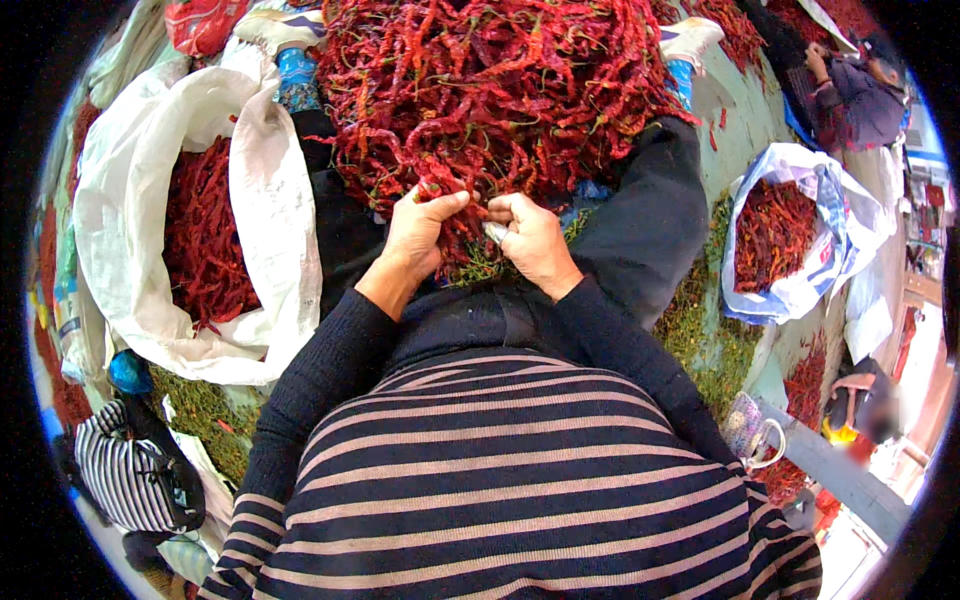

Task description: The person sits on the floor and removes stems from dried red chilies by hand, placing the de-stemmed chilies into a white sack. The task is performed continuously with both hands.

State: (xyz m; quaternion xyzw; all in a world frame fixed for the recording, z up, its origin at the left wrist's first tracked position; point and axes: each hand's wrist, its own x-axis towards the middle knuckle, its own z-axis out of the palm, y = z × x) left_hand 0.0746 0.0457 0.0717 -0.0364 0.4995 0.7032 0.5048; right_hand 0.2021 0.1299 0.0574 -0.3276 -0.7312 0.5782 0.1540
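A large heap of dried red chili peppers (490, 90) lies between my spread legs. At its near edge, my left hand (420, 232) is closed around some red chili peppers (440, 186), the thumb pressing over them. Close beside it, my right hand (535, 240) has thumb and fingers pinched together at the tips of the chilies. What lies in that pinch is too small to make out. More chilies hang down between the two hands, and under them is a patch of loose green stems (482, 266) in front of my lap.
To the left stands an open white sack (272, 180) of red chilies. A smaller blue-and-white sack (860, 225) of chilies is at the right. Green stems (715, 340) litter the floor on both sides. Other people sit at upper right (860, 105) and lower left (125, 470).
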